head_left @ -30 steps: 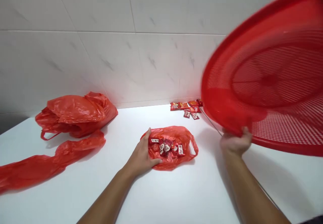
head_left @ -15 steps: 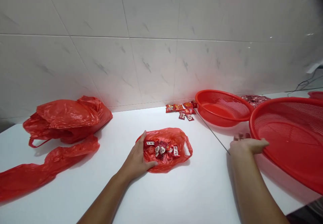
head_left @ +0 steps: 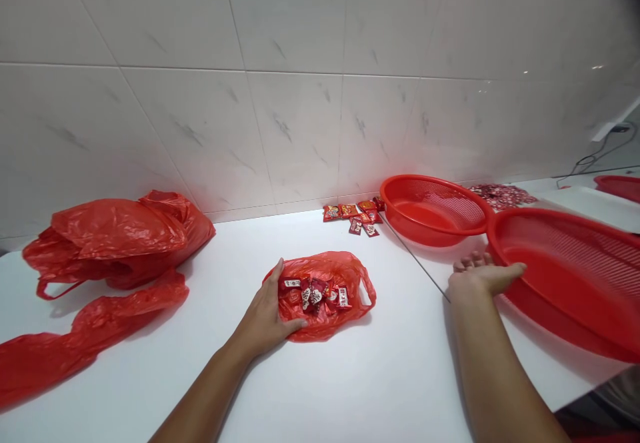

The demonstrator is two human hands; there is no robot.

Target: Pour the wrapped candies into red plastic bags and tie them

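**Desk:** Where is your left hand (head_left: 265, 313) in this frame?

**Me:** Palm down and cupped, fingers parted, on wrapped red candy packets (head_left: 313, 294) lying on a small red plastic bag (head_left: 345, 320). I cannot tell whether it grips them.

**Desk:** And your right hand (head_left: 480, 276)?

**Me:** Open, fingers stretched out, at the rim of a large red mesh basket (head_left: 565, 276), which tilts at the right of the frame.

**Desk:** What surrounds them?

**Me:** A second red mesh basket (head_left: 430, 210) stands just beside the large one, near snack packets (head_left: 353, 216) scattered at the foot of a tile wall (head_left: 300, 130). Patterned packets (head_left: 500, 195) lie behind. Crumpled red plastic bags (head_left: 117, 230) and a long twisted red bag (head_left: 90, 323) sprawl across the left of the white desk (head_left: 350, 376).
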